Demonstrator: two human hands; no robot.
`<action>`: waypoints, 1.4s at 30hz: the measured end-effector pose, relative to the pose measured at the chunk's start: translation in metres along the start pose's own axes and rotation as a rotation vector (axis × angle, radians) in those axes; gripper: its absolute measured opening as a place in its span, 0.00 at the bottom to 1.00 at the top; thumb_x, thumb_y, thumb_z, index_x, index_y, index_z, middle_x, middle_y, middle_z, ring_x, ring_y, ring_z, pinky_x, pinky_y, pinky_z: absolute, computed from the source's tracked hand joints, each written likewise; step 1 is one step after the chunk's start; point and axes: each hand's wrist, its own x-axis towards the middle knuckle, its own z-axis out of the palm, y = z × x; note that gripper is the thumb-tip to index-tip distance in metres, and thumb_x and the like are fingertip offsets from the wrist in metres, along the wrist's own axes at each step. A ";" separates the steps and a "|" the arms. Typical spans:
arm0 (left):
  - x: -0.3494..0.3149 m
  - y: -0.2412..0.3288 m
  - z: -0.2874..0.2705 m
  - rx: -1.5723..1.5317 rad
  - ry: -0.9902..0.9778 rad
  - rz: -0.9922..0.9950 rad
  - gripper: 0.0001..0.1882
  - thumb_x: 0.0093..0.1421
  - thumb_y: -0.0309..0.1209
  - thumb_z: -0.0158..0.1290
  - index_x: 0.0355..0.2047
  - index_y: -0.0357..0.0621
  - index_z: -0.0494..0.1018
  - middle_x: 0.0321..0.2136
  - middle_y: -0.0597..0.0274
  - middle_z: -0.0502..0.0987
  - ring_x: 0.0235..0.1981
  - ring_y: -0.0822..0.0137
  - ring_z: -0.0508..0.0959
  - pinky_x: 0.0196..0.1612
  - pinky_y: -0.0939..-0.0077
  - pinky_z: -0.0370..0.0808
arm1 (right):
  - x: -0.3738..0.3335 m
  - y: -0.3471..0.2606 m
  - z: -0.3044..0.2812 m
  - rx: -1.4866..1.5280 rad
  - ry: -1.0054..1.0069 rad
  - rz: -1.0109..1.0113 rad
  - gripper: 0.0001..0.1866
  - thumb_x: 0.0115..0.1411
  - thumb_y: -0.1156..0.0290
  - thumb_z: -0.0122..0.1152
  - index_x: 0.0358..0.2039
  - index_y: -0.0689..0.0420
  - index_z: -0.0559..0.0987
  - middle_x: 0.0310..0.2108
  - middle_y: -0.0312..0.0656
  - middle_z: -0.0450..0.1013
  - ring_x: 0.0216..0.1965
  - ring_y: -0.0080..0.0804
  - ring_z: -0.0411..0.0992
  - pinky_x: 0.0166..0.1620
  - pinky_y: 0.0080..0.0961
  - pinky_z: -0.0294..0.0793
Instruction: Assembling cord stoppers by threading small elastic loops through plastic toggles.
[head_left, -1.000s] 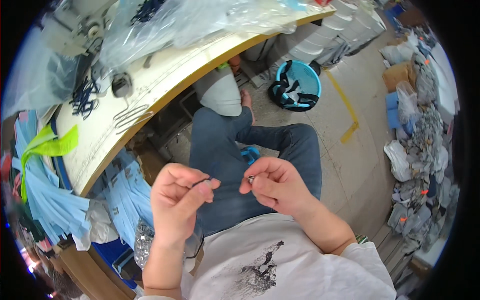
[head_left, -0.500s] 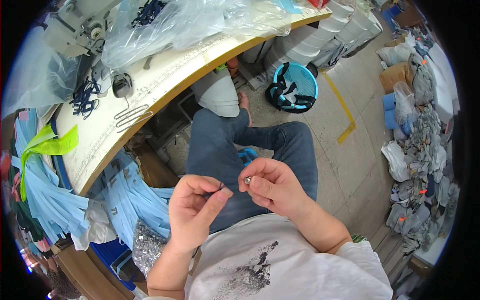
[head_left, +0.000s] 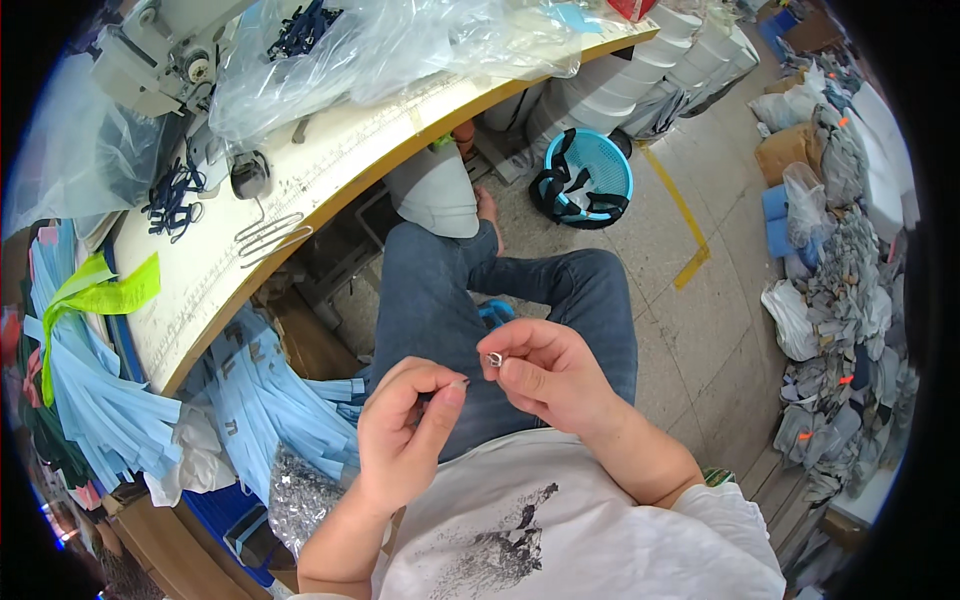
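My right hand (head_left: 560, 382) pinches a small silver metal buckle (head_left: 495, 359) between thumb and forefinger, over my lap. Just left of it, my left hand (head_left: 408, 430) is closed, with thumb and forefinger pressed together on a thin dark strip (head_left: 459, 383). Only the tip of that strip shows beyond the fingers; the rest is mostly hidden in the hand. A short gap separates the strip from the buckle.
At left, a curved worktable (head_left: 345, 165) carries a sewing machine (head_left: 165, 60), clear plastic sheeting (head_left: 400, 65) and dark blue straps (head_left: 174, 198). Light blue fabric strips (head_left: 265, 390) hang below it. A blue basket (head_left: 610, 165) stands on the floor; grey fabric pieces (head_left: 850, 300) are heaped at right.
My left hand has shifted slightly right and lower, and less of the dark strip shows. The buckle has turned a little in my right hand, which stays nearly in place.
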 end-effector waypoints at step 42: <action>0.008 0.013 0.005 0.644 0.042 0.411 0.08 0.49 0.18 0.58 0.32 0.38 0.75 0.24 0.57 0.74 0.22 0.58 0.72 0.26 0.70 0.67 | 0.002 -0.018 0.005 -0.760 -0.072 -0.420 0.08 0.53 0.82 0.63 0.35 0.63 0.80 0.32 0.41 0.74 0.33 0.26 0.72 0.34 0.19 0.69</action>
